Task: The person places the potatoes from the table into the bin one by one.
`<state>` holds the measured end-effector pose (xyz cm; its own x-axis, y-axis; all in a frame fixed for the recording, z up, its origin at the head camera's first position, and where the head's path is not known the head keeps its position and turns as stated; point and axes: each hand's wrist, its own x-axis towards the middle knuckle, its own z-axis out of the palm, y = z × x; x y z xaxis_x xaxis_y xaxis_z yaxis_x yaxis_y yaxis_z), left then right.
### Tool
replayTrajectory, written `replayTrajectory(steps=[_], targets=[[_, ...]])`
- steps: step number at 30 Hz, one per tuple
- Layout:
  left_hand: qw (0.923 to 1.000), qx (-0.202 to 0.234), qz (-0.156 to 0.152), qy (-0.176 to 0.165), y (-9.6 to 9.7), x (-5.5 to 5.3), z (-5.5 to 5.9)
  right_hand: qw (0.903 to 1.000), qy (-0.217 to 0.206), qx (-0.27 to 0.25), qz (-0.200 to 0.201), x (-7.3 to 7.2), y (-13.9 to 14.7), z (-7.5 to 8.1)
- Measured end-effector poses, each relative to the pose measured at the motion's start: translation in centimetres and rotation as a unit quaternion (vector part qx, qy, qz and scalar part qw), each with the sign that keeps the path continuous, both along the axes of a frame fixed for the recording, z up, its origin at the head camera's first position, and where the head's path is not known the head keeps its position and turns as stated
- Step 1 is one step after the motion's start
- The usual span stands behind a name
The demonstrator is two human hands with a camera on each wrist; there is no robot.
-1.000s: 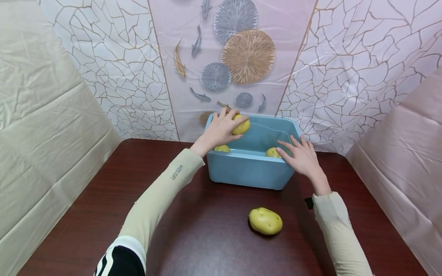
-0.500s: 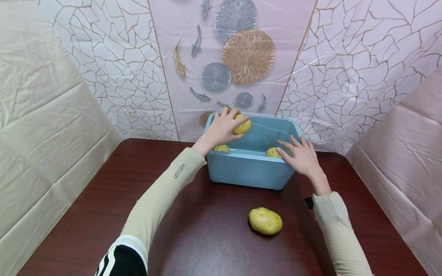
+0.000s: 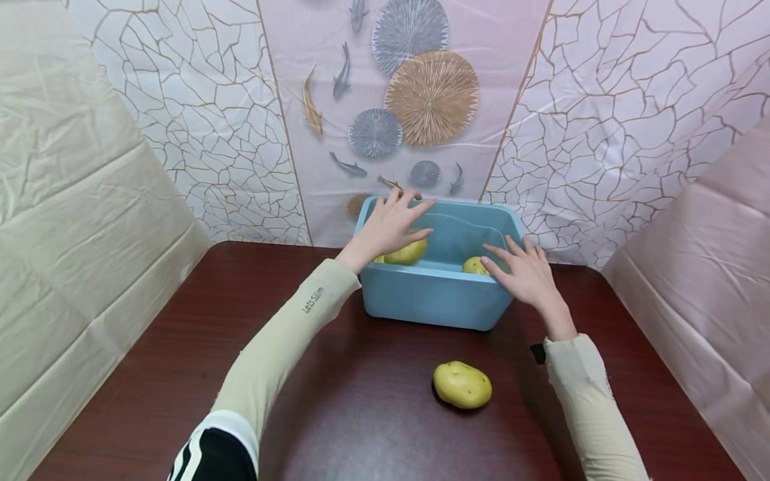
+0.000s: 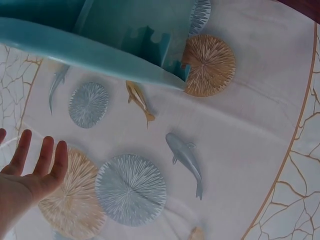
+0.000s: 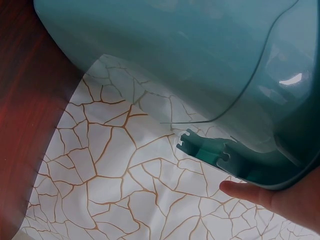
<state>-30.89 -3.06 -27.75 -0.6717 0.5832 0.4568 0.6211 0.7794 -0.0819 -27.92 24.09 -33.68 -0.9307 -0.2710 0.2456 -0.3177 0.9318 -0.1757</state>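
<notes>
A blue plastic bin [image 3: 436, 299] stands toward the back of the table. Over its left part, my left hand [image 3: 388, 224] is spread with nothing in its grasp. Just beneath that hand, inside the bin, is a yellow potato [image 3: 409, 253], overlapping a second one [image 3: 379, 258] at the left. Another potato [image 3: 474, 266] lies at the bin's right end. My right hand [image 3: 529, 274] has its fingers spread at the bin's right rim; in the right wrist view, one finger [image 5: 247, 192] lies along the rim. A further potato [image 3: 462, 385] rests on the table in front of the bin.
The dark red-brown table [image 3: 337, 414] has its far edge at a patterned cloth backdrop [image 3: 325, 187]. Pale cloth panels [image 3: 90, 267] slope up on both sides. The bin's back rim is close to the backdrop.
The potato my left hand was gripping has been let go and is now lower, inside the bin. The left fingers have spread. My right hand has stayed in place.
</notes>
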Motion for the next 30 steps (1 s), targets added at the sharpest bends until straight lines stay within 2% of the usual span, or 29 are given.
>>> replayTrajectory(steps=[9, 22, 30], targets=[[1.0000, 0.000, -0.007, -0.001, -0.1, 0.2, -0.5, 0.9999, -0.007, 0.008, 0.002, 0.2, 0.0, 0.1], [0.9999, -0.002, -0.009, -0.005, 0.1, 0.6, -0.5, 1.0000, -0.007, -0.002, 0.000, -0.1, 0.1, -0.2], [0.9999, 0.001, -0.015, 0.008, 0.1, 1.2, -0.8, 1.0000, -0.006, -0.001, 0.001, -0.2, 0.2, -0.3]])
